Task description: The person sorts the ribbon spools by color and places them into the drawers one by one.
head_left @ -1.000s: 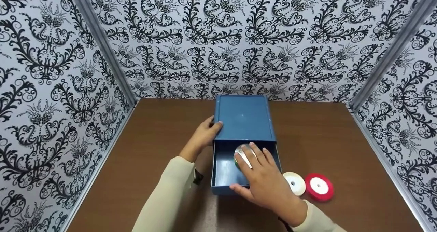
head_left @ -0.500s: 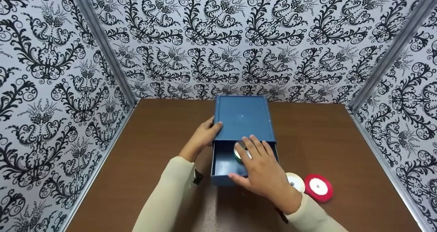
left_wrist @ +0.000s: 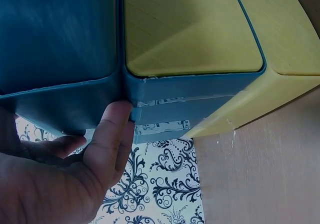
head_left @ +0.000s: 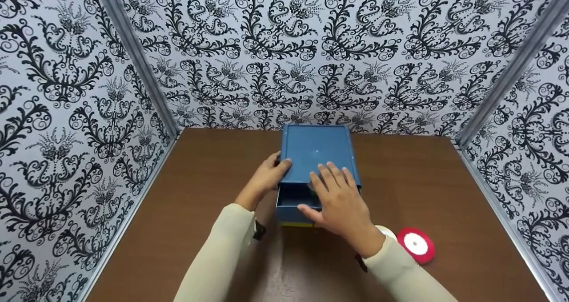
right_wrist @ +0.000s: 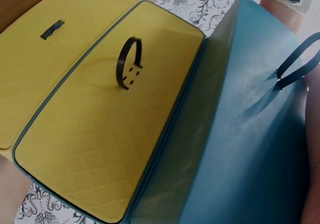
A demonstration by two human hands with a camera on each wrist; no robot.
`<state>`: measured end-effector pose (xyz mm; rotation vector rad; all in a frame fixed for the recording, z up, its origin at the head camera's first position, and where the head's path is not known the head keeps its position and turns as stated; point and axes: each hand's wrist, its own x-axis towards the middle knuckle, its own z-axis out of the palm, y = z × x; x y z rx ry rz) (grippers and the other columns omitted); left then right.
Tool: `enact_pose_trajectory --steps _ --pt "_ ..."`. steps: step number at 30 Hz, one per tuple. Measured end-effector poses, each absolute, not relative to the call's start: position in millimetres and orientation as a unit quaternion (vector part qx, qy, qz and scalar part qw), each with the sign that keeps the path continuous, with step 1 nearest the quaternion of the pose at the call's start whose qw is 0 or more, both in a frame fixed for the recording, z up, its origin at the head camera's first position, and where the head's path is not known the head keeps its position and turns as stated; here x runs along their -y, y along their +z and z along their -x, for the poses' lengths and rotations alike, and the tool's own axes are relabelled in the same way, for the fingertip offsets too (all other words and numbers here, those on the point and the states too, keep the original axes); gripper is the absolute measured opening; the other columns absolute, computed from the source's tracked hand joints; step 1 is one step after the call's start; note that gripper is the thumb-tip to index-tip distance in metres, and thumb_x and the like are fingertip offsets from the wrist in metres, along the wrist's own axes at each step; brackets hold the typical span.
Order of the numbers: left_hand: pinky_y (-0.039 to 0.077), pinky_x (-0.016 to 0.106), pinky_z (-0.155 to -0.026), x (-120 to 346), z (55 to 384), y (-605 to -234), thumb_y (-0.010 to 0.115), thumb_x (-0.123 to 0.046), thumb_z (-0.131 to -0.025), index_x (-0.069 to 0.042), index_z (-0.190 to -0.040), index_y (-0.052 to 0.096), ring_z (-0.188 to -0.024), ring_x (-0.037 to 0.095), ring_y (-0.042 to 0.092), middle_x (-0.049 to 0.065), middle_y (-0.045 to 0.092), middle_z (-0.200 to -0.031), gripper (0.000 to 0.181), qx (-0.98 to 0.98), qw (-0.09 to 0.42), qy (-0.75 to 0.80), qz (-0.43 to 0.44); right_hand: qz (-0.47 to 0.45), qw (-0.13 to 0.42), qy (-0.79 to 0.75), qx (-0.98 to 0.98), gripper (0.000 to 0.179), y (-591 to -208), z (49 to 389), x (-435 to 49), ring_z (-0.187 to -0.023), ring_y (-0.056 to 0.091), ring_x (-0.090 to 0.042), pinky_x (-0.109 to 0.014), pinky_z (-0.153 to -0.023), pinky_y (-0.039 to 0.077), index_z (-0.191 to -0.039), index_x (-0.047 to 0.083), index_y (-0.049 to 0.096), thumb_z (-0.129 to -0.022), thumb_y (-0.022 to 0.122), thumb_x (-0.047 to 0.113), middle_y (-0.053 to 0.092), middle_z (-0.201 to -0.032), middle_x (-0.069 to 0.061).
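A blue plastic drawer unit [head_left: 316, 153] stands on the table, its top drawer [head_left: 295, 213] partly pulled out. My left hand [head_left: 266, 174] rests against the unit's left side, thumb at the top edge; the left wrist view shows that hand [left_wrist: 75, 169] touching the side. My right hand [head_left: 340, 204] lies over the drawer front with straight fingers reaching back and thumb at the front rim. Under those fingers the drawer's contents are almost entirely hidden. In the right wrist view the blue drawer front [right_wrist: 240, 124] juts out beside a yellow drawer [right_wrist: 105, 119] with a black strap handle [right_wrist: 121, 64].
To the right of the unit, a red ribbon spool [head_left: 416, 245] lies on the brown table [head_left: 213, 159]. Next to it is a cream spool [head_left: 386, 231], partly covered by my right forearm. Patterned walls [head_left: 298, 48] enclose the table at the back and sides.
The top drawer has slid inward, away from me, with my right hand moving along with it. The green-edged spool inside has gone from view. My left hand has stayed at the unit's side.
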<state>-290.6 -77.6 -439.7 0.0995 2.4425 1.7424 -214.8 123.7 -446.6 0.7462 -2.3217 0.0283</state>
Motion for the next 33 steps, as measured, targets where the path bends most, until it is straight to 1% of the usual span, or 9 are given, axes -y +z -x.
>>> enact_pose_trajectory --steps 3,8,14,17,25,28,33 --pt "0.050 0.040 -0.074 76 291 -440 0.051 -0.040 -0.091 -0.013 -0.143 0.034 -0.100 0.028 0.056 0.013 0.049 -0.129 0.061 -0.807 0.071 0.585 -0.033 -0.281 0.346 0.003 0.895 0.080 -448 222 -125 -0.125 0.038 -0.035 -0.056 -0.101 0.026 -0.127 0.008 0.054 -0.082 0.037 0.072 0.047 -0.133 -0.016" --pt "0.051 0.036 -0.072 76 293 -441 0.051 -0.039 -0.091 -0.012 -0.142 0.035 -0.097 0.026 0.058 0.012 0.050 -0.128 0.059 -0.802 0.069 0.592 -0.039 -0.273 0.361 -0.001 0.891 0.082 -448 237 -125 -0.127 0.036 -0.036 -0.058 -0.100 0.026 -0.127 0.009 0.055 -0.081 0.036 0.073 0.047 -0.133 -0.017" --pt "0.050 0.036 -0.069 77 290 -440 0.050 -0.044 -0.091 -0.014 -0.143 0.033 -0.096 0.025 0.058 0.010 0.050 -0.129 0.062 -0.816 0.070 0.573 -0.030 -0.258 0.353 -0.001 0.899 0.083 -447 248 -125 -0.129 0.032 -0.036 -0.058 -0.102 0.022 -0.131 0.010 0.051 -0.081 0.036 0.074 0.043 -0.136 -0.017" --pt "0.050 0.036 -0.069 77 290 -440 0.049 -0.044 -0.091 -0.014 -0.144 0.032 -0.097 0.025 0.057 0.010 0.049 -0.130 0.063 -0.820 0.071 0.568 -0.031 -0.252 0.350 -0.003 0.902 0.085 -447 251 -125 -0.130 0.031 -0.036 -0.058 -0.102 0.022 -0.132 0.010 0.050 -0.080 0.035 0.076 0.042 -0.137 -0.017" --pt "0.051 0.038 -0.071 76 290 -441 0.049 -0.042 -0.092 -0.013 -0.143 0.033 -0.098 0.026 0.058 0.011 0.050 -0.129 0.061 -0.814 0.071 0.575 -0.034 -0.247 0.347 -0.007 0.905 0.096 -447 256 -124 -0.130 0.031 -0.034 -0.057 -0.103 0.020 -0.134 0.012 0.048 -0.072 0.033 0.083 0.042 -0.137 -0.016" --pt "0.051 0.037 -0.072 76 290 -441 0.048 -0.043 -0.092 -0.014 -0.143 0.033 -0.099 0.025 0.058 0.011 0.049 -0.131 0.061 -0.813 0.075 0.576 -0.035 -0.245 0.350 -0.004 0.904 0.096 -447 258 -124 -0.129 0.032 -0.035 -0.058 -0.102 0.021 -0.133 0.011 0.049 -0.072 0.034 0.083 0.043 -0.137 -0.016" --pt "0.050 0.037 -0.075 77 289 -441 0.048 -0.043 -0.092 -0.014 -0.144 0.033 -0.099 0.025 0.057 0.011 0.049 -0.131 0.061 -0.824 0.065 0.561 -0.042 -0.234 0.345 -0.003 0.909 0.094 -449 259 -123 -0.130 0.032 -0.034 -0.057 -0.102 0.022 -0.132 0.011 0.050 -0.073 0.033 0.083 0.043 -0.137 -0.015"
